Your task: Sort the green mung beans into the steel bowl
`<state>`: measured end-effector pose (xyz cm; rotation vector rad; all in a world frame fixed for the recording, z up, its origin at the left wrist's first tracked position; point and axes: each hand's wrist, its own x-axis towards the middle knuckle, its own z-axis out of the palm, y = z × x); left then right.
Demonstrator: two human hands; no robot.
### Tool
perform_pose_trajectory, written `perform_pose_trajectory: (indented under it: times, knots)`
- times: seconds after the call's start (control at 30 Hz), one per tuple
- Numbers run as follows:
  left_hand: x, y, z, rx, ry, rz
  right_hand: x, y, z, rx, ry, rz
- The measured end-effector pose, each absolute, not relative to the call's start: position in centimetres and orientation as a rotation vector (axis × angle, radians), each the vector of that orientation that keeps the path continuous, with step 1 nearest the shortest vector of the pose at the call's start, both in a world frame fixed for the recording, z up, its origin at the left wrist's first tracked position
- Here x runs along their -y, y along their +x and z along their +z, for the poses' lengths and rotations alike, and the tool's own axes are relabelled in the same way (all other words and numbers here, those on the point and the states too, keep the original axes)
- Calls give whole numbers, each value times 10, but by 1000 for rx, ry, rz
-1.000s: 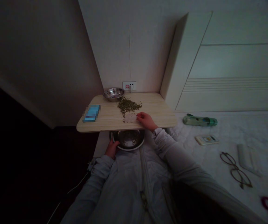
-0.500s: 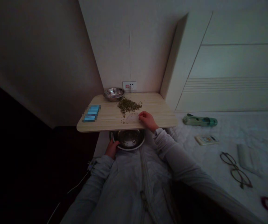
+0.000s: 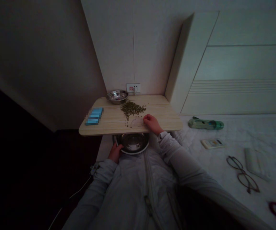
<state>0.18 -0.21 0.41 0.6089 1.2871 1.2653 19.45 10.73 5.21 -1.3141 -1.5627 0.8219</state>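
A small wooden table (image 3: 166,111) stands against the wall with a heap of small green bits (image 3: 131,108) on it. My right hand (image 3: 152,123) rests near the table's front edge, fingers curled onto a thin whitish card (image 3: 135,122) that lies flat beside a few stray bits. My left hand (image 3: 115,152) grips the rim of a steel bowl (image 3: 133,143) held in my lap just under the table's front edge. Some green bits lie in that bowl.
A second steel bowl (image 3: 117,96) sits at the table's back by a wall socket (image 3: 133,88). A blue pixelated item (image 3: 94,116) lies at the table's left. On the white bed to the right lie a green bottle (image 3: 206,124), a remote (image 3: 213,143) and glasses (image 3: 242,174).
My right hand and the card have shifted slightly to the right along the table's front edge. The left hand and the bowl stay where they were.
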Motion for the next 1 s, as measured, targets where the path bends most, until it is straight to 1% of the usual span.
perform_pose_trajectory:
  times: [0.17,0.47,0.57,0.73,1.0]
  knots:
    - [1,2,4,-1286,595,1267,-105,194,54,1571,-1297,835]
    - [3,3,5,-1259,580,1275,-100,193,60,1581,-1182,1107]
    - [3,4,6,-1245,588,1277,-98,193,63,1631,-1162,1141]
    - [2,3,4,-1244,588,1276,-97,193,60,1733,-1156,1136]
    - [-1,0,-2,-1254,615,1263,-100,193,55,1772,-1260,919]
